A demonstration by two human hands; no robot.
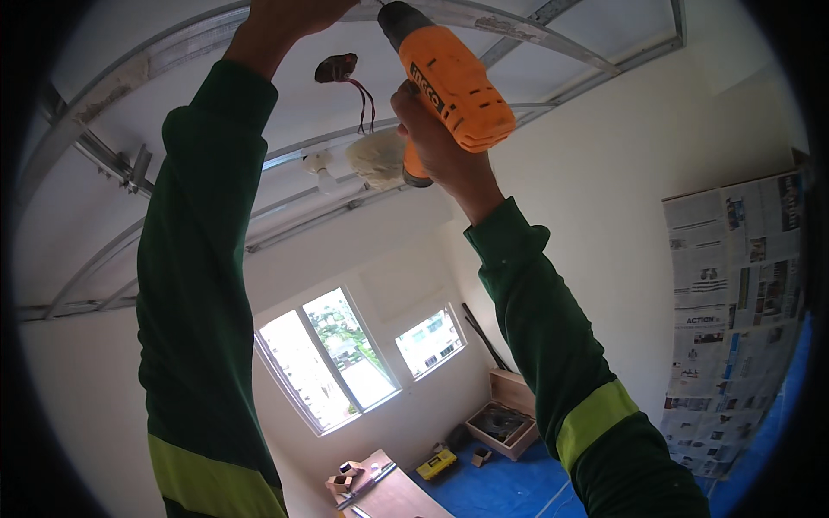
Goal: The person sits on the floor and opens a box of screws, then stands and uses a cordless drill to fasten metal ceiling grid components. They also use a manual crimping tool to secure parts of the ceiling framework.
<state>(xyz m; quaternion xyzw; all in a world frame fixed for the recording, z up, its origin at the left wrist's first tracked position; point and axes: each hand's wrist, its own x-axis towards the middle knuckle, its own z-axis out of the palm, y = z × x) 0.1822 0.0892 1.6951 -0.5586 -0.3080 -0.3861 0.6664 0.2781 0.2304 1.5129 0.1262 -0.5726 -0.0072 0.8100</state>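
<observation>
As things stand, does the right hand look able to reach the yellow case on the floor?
Probably not: the right hand is raised towards the ceiling, gripping the orange drill, while the yellow case lies well below, on the blue floor covering.

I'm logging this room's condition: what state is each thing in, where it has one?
Orange drill: held in the right hand, chuck upward; running or not, cannot tell.
Left hand: raised, partly out of view.
Ceiling frame: bare metal.
Wires: hanging from a ceiling hole.
Bulb: looks unlit.
Larger window: open or shut, cannot tell.
Wooden box: open, things inside.
Blue sheet: spread out.
Newspaper sheets: spread upright.
</observation>
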